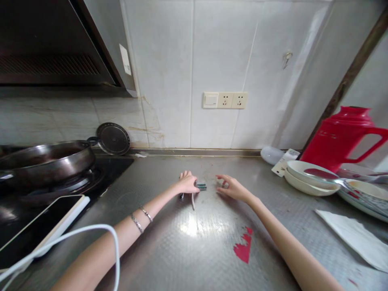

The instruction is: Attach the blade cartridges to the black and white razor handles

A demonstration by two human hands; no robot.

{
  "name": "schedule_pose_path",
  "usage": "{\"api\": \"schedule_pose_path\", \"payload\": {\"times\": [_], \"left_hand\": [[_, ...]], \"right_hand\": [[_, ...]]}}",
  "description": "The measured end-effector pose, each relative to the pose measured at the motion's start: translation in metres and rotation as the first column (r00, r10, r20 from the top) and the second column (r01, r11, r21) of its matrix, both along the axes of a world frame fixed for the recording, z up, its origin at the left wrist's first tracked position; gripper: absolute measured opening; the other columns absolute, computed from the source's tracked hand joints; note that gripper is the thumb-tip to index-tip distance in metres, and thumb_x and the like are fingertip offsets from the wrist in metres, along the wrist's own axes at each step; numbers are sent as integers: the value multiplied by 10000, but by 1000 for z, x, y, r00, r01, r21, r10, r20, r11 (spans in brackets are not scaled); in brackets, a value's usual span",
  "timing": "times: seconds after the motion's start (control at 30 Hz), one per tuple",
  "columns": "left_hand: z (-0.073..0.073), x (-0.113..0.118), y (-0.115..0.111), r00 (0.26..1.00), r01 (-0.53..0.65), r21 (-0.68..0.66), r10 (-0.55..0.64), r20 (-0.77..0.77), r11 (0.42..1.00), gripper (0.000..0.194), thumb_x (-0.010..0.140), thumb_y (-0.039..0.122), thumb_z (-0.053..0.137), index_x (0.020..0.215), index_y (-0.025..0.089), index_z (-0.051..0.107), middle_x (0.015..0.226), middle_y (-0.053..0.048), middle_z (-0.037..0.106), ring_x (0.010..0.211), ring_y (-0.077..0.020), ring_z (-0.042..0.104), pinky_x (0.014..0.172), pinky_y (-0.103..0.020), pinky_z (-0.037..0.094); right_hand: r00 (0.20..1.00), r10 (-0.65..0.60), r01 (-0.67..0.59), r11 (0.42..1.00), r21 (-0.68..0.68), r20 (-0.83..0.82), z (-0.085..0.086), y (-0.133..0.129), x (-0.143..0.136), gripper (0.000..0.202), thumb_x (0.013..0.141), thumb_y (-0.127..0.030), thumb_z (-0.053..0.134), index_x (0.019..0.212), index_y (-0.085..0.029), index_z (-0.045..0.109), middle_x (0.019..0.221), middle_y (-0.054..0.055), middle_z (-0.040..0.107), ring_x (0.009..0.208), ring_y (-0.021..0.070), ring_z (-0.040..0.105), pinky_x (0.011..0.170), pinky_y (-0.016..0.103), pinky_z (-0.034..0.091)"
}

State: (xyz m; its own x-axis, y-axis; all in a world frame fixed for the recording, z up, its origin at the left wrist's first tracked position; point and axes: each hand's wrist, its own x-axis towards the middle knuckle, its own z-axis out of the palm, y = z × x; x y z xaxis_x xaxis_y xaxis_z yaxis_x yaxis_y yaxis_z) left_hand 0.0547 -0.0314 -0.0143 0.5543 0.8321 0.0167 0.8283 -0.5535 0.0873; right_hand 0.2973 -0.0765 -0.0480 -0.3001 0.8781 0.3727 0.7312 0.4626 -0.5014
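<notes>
My left hand [187, 184], with two bracelets on its wrist, is closed over a small bundle [201, 186] low at the metal counter. Dark teal and clear, pale ends of the bundle stick out to the right of my fingers. A beige strip [193, 201] hangs or lies below the hand, and a dark bit shows at its left side. My fingers hide the rest, so its kind is unclear. A short gap to the right, my right hand [230, 187] hovers over or rests on the counter, fingers curved and apart, holding nothing visible.
A pan [69, 155] sits on the stove at left, beside a white device [63, 218] with a white cable [100, 227]. At right are a red thermos [339, 137], stacked bowls [309, 184] and a white paper [351, 238]. A torn red patch [244, 248] marks the counter [206, 258].
</notes>
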Motion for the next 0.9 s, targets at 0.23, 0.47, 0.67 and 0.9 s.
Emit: {"api": "schedule_pose_path", "payload": {"times": [0.23, 0.47, 0.67, 0.9], "left_hand": [[3, -1, 0, 1000, 17, -10, -17, -13, 1000, 513, 583, 500, 613, 1002, 205, 616, 1052, -126, 494, 1043, -316, 426, 848, -403, 364], [12, -22, 1, 972, -58, 65, 42, 231, 996, 389, 689, 350, 540, 1019, 156, 608, 1010, -127, 563, 990, -252, 497, 839, -340, 396], [11, -52, 14, 905, -289, -79, 299, 302, 954, 190, 704, 301, 530, 760, 169, 655, 812, -84, 670, 769, -202, 602, 653, -273, 418], [-3, -52, 13, 896, -381, -74, 387, 217, 922, 401, 682, 552, 530, 750, 176, 652, 825, -121, 677, 772, -243, 622, 632, -290, 414]], "right_hand": [[999, -48, 49, 997, 59, -22, 1, 2, 3, 417, 762, -314, 536, 1163, -199, 511, 1053, 84, 597, 745, 157, 554, 714, 313, 460], [988, -150, 154, 980, 123, -42, -5, 6, 16, 333, 769, -290, 461, 1067, -180, 562, 885, 63, 617, 688, 155, 545, 701, 306, 445], [939, -332, 340, 935, 96, -94, -16, 10, 28, 312, 785, -334, 401, 990, -168, 567, 694, 35, 596, 597, 157, 525, 614, 284, 424], [928, -362, 369, 927, 73, -89, -21, 12, 29, 310, 798, -350, 374, 972, -175, 562, 595, 8, 558, 565, 164, 533, 572, 270, 408]]}}
